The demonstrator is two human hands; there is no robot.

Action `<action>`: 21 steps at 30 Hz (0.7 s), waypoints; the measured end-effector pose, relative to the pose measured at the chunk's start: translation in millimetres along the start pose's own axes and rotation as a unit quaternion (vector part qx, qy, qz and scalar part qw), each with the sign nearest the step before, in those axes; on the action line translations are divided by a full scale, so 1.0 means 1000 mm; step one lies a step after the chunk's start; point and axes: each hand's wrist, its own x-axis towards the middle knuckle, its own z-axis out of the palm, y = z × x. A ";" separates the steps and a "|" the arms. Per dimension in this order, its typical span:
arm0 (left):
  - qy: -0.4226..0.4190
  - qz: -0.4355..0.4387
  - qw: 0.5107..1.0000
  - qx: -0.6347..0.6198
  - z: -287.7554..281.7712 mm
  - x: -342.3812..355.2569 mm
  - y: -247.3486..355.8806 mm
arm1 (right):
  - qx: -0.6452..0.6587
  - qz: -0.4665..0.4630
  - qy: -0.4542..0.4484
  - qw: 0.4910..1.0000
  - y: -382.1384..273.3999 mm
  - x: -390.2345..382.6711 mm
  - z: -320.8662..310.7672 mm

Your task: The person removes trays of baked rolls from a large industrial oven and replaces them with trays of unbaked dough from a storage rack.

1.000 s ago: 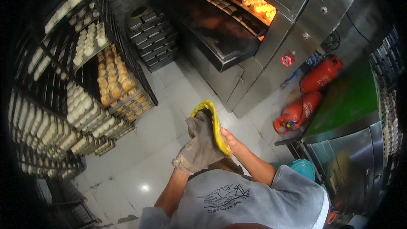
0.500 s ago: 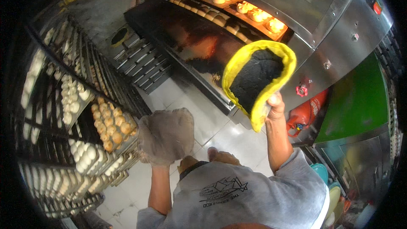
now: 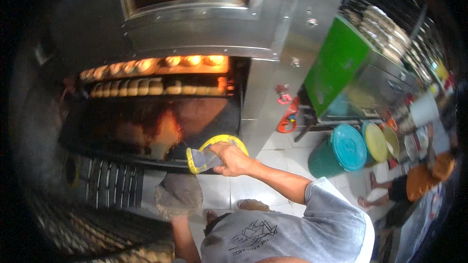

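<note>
My right hand (image 3: 231, 158) grips a padded oven mitt (image 3: 200, 159) with yellow edging and a dark grey-blue face, just in front of the open oven door. Over my left hand lies a worn grey-brown oven mitt (image 3: 178, 195), low and left of the right hand; it hides the fingers. Ahead is the steel oven (image 3: 204, 31). Its scorched door (image 3: 126, 117) is folded down flat. Inside, a row of buns (image 3: 193, 60) glows on the upper tray, and pale oblong loaves (image 3: 139, 87) sit in a row below. Neither hand touches the bread.
A blurred rack of bread trays (image 3: 97, 231) stands at the lower left. Right of the oven are a green panel (image 3: 336, 68), a red gas cylinder (image 3: 288, 117) and a lidded teal bucket (image 3: 348, 147). Another person (image 3: 429, 178) is at the far right.
My view has swung right, bringing the buckets and another person in. My right hand has lowered the yellow-edged mitt and turned it toward the oven door. The left mitt remains low.
</note>
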 end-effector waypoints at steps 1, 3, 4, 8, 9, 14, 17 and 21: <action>-0.007 -0.008 1.000 -0.003 -0.006 0.003 0.003 | 0.012 0.004 0.010 1.000 -0.005 -0.003 0.001; -0.022 -0.018 1.000 -0.009 -0.015 0.015 0.006 | -0.070 0.049 0.049 0.995 -0.002 0.000 0.006; -0.027 -0.023 0.999 -0.013 -0.018 0.024 0.005 | -0.108 0.071 0.064 0.989 -0.001 0.004 0.009; -0.028 -0.026 0.999 -0.007 -0.033 0.024 0.002 | -0.196 0.102 -0.014 0.975 0.008 0.010 0.024; -0.029 -0.021 0.999 0.003 -0.033 0.024 0.002 | -0.227 0.098 -0.083 0.965 0.014 0.011 0.025; -0.036 0.020 0.993 0.111 -0.032 0.025 -0.017 | -0.215 0.060 -0.032 0.974 0.015 0.002 0.020; -0.046 0.091 0.960 0.262 -0.041 0.021 -0.025 | -0.153 0.011 0.056 0.987 -0.012 0.019 -0.061; -0.073 0.051 0.994 0.069 -0.080 0.006 -0.039 | -0.345 -0.125 0.432 0.824 -0.036 0.062 -0.275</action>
